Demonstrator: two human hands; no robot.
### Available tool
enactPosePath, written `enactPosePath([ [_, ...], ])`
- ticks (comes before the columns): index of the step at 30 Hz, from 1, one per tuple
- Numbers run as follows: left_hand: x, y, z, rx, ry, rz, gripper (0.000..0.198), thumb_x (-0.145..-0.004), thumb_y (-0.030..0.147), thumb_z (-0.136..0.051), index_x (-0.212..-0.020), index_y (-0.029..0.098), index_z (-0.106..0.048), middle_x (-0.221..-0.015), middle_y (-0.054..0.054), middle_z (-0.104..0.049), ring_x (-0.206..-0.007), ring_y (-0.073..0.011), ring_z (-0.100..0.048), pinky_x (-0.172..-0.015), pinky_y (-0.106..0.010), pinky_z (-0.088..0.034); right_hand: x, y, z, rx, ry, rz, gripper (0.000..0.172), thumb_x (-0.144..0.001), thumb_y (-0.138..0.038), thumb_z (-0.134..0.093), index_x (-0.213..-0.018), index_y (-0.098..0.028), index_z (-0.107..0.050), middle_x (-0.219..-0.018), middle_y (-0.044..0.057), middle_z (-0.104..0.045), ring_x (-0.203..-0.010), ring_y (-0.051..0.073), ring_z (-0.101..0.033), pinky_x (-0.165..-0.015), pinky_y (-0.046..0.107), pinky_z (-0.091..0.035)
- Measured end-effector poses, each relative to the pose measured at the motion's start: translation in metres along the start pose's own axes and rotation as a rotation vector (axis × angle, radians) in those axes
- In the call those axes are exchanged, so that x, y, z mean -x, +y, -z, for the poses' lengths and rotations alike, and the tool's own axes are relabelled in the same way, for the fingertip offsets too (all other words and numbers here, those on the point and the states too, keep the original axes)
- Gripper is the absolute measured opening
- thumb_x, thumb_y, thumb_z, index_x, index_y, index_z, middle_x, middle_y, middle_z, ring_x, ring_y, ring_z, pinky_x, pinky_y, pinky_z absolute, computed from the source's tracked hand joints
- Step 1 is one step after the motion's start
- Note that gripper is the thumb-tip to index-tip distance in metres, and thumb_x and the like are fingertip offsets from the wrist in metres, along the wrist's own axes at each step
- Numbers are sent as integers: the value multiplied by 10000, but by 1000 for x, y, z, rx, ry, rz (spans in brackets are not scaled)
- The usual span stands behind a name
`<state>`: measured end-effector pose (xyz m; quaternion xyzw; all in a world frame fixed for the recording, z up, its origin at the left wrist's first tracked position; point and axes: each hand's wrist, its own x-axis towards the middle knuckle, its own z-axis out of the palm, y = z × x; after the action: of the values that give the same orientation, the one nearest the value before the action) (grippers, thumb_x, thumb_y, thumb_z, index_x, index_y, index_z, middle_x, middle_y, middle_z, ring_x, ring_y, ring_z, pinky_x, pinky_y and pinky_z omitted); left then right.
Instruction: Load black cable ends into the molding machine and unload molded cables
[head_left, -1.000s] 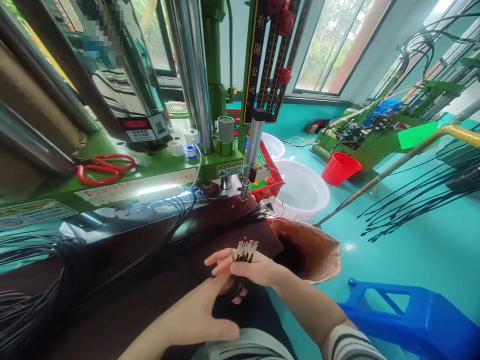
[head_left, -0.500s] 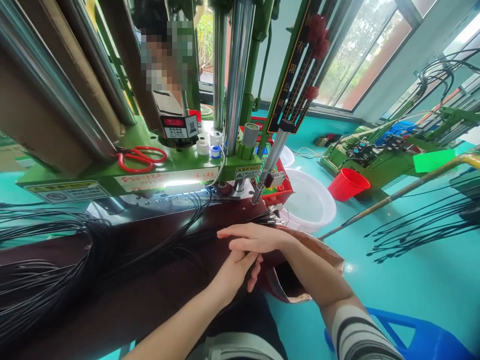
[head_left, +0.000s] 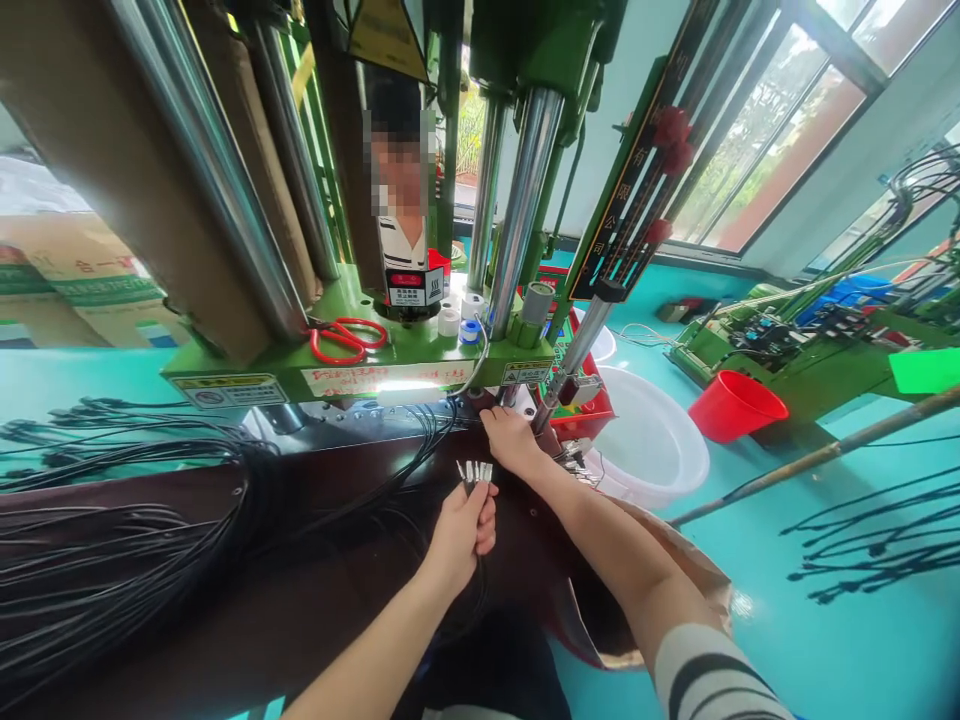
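My left hand [head_left: 466, 520] is closed around a small bundle of black cables with bare metal connectors [head_left: 477, 470] pointing up from the fist. Ahead of it, my right hand [head_left: 511, 436] reaches to the front of the green press [head_left: 420, 365], by the right end of its metal mould plate [head_left: 367, 418]. The right fingers stretch forward and look apart; whether they touch anything there is hard to see. Just left of them, black cables [head_left: 420, 450] run out from the mould plate across the dark brown tabletop [head_left: 315, 590].
Red-handled scissors [head_left: 349, 340] and white tape rolls [head_left: 448, 320] rest on the press. A thick bunch of black cables [head_left: 247, 500] covers the table's left. To the right are a white tub [head_left: 694, 450], a red bucket [head_left: 739, 405], an open sack [head_left: 716, 580] and hanging cables [head_left: 862, 530].
My hands have parted. The right hand has moved forward to the press, and the left now shows the cable connectors above its fist. The view has shifted, so the press sits farther right.
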<state>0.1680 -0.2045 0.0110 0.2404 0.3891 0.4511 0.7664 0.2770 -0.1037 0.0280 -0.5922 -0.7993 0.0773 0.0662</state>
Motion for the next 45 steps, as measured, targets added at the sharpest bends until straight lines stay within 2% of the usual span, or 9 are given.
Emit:
enactPosePath([
  [3, -3, -7, 2, -83, -8, 25, 453, -619, 562, -634, -763, 175, -449, -452, 117, -316, -320, -7, -202, -310, -154, -135, 5, -6, 8, -11, -71, 12, 328, -683, -34, -482, -1002, -88, -538, -1023, 196, -584, -984, 302, -529, -833, 418, -387],
  [8, 7, -9, 6, -174, -50, 29, 424, -655, 564, -600, -778, 204, -414, -459, 125, -291, -325, -7, -161, -303, -146, -115, 39, 6, 34, -187, -210, 10, 87, -681, -152, -475, -715, -155, -555, -738, 71, -629, -668, 186, -583, -593, 275, -427],
  [12, 17, -6, 5, -217, -67, 27, 382, -707, 554, -553, -802, 204, -432, -466, 120, -277, -334, -11, -160, -307, -143, -113, 89, 19, 30, -532, -270, -136, 279, -675, -137, -373, -879, -165, -561, -487, -55, -467, -339, 80, -401, -351, 200, -320],
  [16, 21, -7, -3, -287, -62, 39, 379, -692, 535, -576, -758, 196, -421, -453, 124, -273, -327, -8, -167, -307, -139, -115, 129, 11, 4, -1343, -92, -333, 419, -726, -207, -418, -1135, -160, -501, -456, -103, -377, -269, 46, -259, -265, 169, -203],
  [19, 21, -8, -9, -361, -59, 59, 380, -644, 490, -635, -716, 192, -410, -420, 128, -285, -316, -7, -187, -304, -138, -126, 139, 1, -11, -1551, 93, -383, 437, -821, -372, -441, -1193, -145, -480, -434, -101, -400, -259, 39, -263, -264, 160, -204],
  [23, 18, -10, -14, -401, -50, 92, 373, -614, 476, -651, -706, 188, -433, -388, 130, -280, -302, -11, -194, -297, -143, -124, 140, -4, -17, -1561, 202, -366, 498, -845, -474, -430, -1194, -126, -498, -416, -88, -424, -264, 40, -293, -274, 158, -222],
  [36, 16, -9, -18, -393, -44, 87, 382, -558, 454, -684, -658, 183, -433, -345, 128, -282, -286, -14, -191, -291, -150, -125, 143, -1, -21, -1440, 207, -279, 449, -886, -401, -408, -1228, -121, -491, -406, -83, -414, -280, 36, -304, -290, 167, -202],
  [42, 13, -18, -9, -485, -44, -29, 303, -650, 424, -635, -676, 182, -455, -363, 117, -302, -289, -27, -214, -299, -167, -161, 144, -6, -25, -1258, 240, -295, 456, -876, -420, -421, -1220, -131, -500, -488, -63, -428, -356, 35, -353, -317, 156, -260],
  [45, 14, -18, -6, -498, -8, -139, 295, -704, 434, -594, -662, 163, -483, -416, 83, -377, -338, -37, -308, -340, -171, -249, 144, -5, -25, -1295, 232, -309, 465, -875, -424, -423, -1233, -135, -491, -471, -67, -424, -345, 35, -339, -311, 154, -248],
])
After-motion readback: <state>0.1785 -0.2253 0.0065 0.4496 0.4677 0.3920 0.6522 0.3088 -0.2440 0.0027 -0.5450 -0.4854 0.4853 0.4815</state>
